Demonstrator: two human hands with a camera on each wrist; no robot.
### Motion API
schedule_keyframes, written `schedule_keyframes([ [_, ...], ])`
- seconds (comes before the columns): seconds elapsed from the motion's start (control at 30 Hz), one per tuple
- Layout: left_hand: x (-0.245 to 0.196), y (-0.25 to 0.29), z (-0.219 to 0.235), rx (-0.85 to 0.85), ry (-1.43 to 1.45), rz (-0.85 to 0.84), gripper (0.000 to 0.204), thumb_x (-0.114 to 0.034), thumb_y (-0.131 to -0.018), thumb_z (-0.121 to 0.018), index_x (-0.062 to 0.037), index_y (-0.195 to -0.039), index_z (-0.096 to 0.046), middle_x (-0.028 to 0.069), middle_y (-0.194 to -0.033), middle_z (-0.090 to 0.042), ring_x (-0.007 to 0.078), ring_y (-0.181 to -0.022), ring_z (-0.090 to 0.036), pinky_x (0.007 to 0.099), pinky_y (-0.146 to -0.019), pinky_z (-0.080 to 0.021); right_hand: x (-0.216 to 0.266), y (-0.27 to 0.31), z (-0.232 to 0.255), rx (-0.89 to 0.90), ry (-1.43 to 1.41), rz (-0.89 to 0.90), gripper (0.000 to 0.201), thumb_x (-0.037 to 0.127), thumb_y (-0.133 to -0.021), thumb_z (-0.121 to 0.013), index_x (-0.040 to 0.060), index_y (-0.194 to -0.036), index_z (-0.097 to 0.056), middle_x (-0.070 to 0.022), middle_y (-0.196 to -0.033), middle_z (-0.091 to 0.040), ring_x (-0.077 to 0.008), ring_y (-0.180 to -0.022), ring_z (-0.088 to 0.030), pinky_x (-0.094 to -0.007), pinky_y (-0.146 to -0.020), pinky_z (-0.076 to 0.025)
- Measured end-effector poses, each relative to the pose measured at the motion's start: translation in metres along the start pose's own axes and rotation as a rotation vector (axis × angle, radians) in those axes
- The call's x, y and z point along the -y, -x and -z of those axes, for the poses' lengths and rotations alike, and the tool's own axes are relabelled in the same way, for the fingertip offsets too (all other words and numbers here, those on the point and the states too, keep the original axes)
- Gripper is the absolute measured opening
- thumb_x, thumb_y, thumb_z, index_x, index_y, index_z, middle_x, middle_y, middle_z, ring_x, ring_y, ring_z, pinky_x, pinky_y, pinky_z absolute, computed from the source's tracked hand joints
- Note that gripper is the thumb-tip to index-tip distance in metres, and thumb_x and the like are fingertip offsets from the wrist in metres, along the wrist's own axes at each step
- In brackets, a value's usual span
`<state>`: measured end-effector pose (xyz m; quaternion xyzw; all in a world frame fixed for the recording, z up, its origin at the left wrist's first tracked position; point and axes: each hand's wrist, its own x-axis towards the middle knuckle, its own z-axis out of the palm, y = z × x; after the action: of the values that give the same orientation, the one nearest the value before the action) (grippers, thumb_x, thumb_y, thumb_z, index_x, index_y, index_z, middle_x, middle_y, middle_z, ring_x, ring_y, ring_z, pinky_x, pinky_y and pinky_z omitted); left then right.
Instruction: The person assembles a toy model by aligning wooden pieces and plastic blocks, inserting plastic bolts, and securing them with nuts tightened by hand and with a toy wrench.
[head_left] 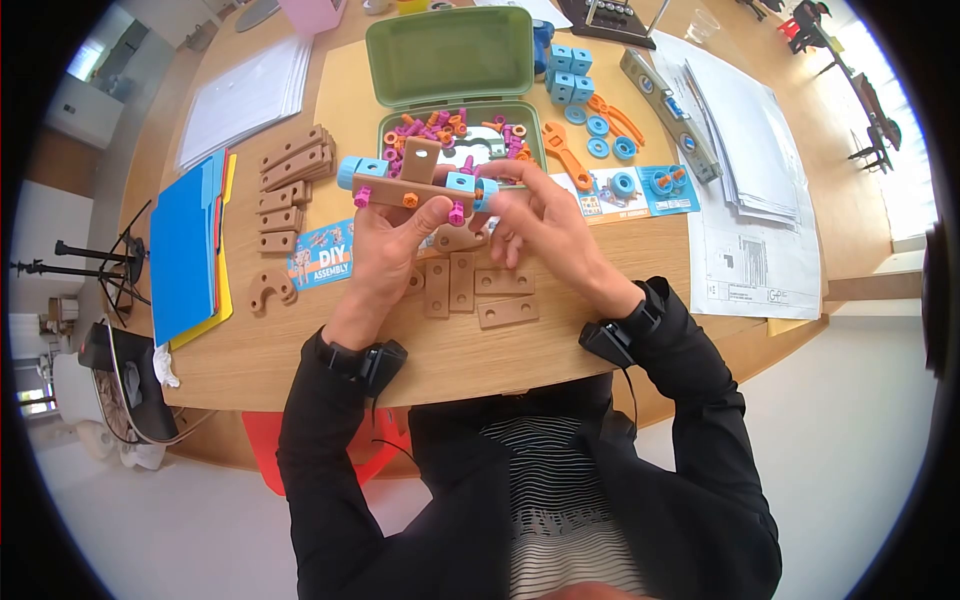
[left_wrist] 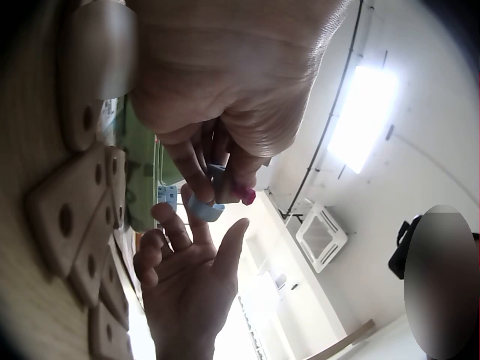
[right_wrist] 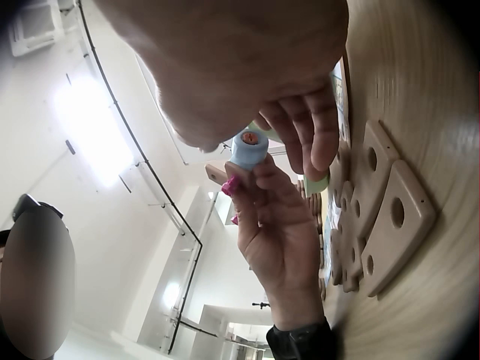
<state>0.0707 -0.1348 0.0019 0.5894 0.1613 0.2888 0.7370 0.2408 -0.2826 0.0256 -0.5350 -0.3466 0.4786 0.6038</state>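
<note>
Well, far to the left of the green plastic box with a raised lid (head_left: 450, 60) lies a flat blue folder (head_left: 185, 245), and nearer the box are stacked brown strips with round holes (head_left: 295, 165). On the near side of the box, my left hand (head_left: 385, 255) grips the brown bar assembly (head_left: 430, 192), its thumb pressed against the front face. That assembly, a long bar carrying light-blue cubes and pink bolts, is raised before the box and hides part of its contents. At its right end sits a round light-blue wheel (right_wrist: 250, 150) with an orange centre. Toward the box's near right corner, my right hand (head_left: 540, 225) reaches to that wheel with fingers loosely bent and thumb apart from it; whether the index finger touches, I can't tell. The step looks like seating this wheel, so I'd brace the bar firmly with the left, bring right thumb and index finger to opposite sides of the rim, and press straight along the wheel's axis, since a sideways push could tilt it or twist the bar. Just right of the box lies an orange plastic wrench (head_left: 567, 158), perhaps useful if fingers fall short, though I can't tell whether it fits.
</note>
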Motion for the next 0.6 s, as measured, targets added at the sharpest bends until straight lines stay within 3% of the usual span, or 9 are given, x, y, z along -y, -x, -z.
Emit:
schedule_keyframes([
  [0.1, 0.0, 0.0, 0.001, -0.008, 0.002, 0.004, 0.048, -0.018, -0.101, -0.078, 0.0056, -0.14, -0.063, 0.0129, -0.122, -0.075, 0.0202, -0.11, -0.071, 0.0367, -0.097, -0.058, -0.001, 0.001, -0.007, -0.105, 0.185, 0.158, 0.047, 0.043, -0.114, -0.053, -0.0019, -0.124, -0.062, -0.012, -0.091, -0.075, -0.013, -0.065, -0.069, -0.0246, -0.053, -0.054],
  [0.17, 0.001, 0.0, 0.002, -0.004, -0.001, 0.012, 0.048, -0.018, -0.101, -0.078, 0.0056, -0.14, -0.063, 0.0129, -0.122, -0.075, 0.0202, -0.11, -0.071, 0.0367, -0.097, -0.058, -0.005, -0.003, 0.007, 0.01, 0.093, -0.077, 0.045, 0.039, -0.112, -0.06, -0.0014, -0.13, -0.059, -0.0114, -0.09, -0.075, -0.0121, -0.065, -0.069, -0.0242, -0.055, -0.054],
  [0.3, 0.002, 0.0, 0.002, -0.009, 0.004, 0.012, 0.049, -0.018, -0.101, -0.078, 0.0055, -0.14, -0.063, 0.0129, -0.122, -0.075, 0.02, -0.11, -0.071, 0.0364, -0.096, -0.058, -0.003, -0.003, 0.013, -0.013, -0.045, -0.12, 0.04, 0.034, -0.11, -0.064, -0.0006, -0.129, -0.059, -0.0102, -0.089, -0.075, -0.0112, -0.065, -0.068, -0.024, -0.054, -0.053],
  [0.37, 0.0, 0.0, 0.0, -0.001, 0.01, 0.014, 0.049, -0.018, -0.101, -0.078, 0.0055, -0.14, -0.063, 0.0129, -0.122, -0.075, 0.0199, -0.109, -0.071, 0.0362, -0.096, -0.058, 0.001, 0.0, 0.004, -0.035, 0.121, 0.071, 0.041, 0.039, -0.112, -0.058, -0.0007, -0.122, -0.063, -0.0109, -0.088, -0.075, -0.0116, -0.062, -0.067, -0.0238, -0.052, -0.052],
  [0.5, 0.001, 0.001, 0.002, -0.017, -0.006, 0.009, 0.049, -0.019, -0.101, -0.078, 0.0057, -0.14, -0.063, 0.0128, -0.121, -0.075, 0.0195, -0.109, -0.071, 0.0359, -0.096, -0.058, -0.006, 0.0, -0.003, -0.1, 0.188, 0.168, 0.044, 0.04, -0.112, -0.058, -0.0011, -0.126, -0.062, -0.0118, -0.089, -0.075, -0.0117, -0.061, -0.067, -0.0239, -0.052, -0.052],
  [0.57, 0.001, 0.0, 0.002, -0.007, -0.012, 0.018, 0.049, -0.019, -0.101, -0.078, 0.0057, -0.14, -0.063, 0.0129, -0.121, -0.075, 0.0197, -0.11, -0.071, 0.0359, -0.096, -0.058, -0.008, -0.005, 0.01, -0.01, 0.016, -0.07, 0.042, 0.036, -0.111, -0.062, -0.0002, -0.13, -0.059, -0.0108, -0.09, -0.076, -0.011, -0.063, -0.067, -0.0233, -0.054, -0.052],
  [0.6, -0.001, 0.0, 0.001, 0.0, -0.009, 0.018, 0.049, -0.019, -0.101, -0.078, 0.0057, -0.14, -0.063, 0.0129, -0.121, -0.075, 0.0198, -0.11, -0.071, 0.0359, -0.096, -0.058, -0.008, -0.004, 0.011, -0.009, 0.016, -0.07, 0.042, 0.036, -0.111, -0.062, -0.0002, -0.13, -0.059, -0.0108, -0.09, -0.076, -0.011, -0.063, -0.067, -0.0233, -0.054, -0.052],
])
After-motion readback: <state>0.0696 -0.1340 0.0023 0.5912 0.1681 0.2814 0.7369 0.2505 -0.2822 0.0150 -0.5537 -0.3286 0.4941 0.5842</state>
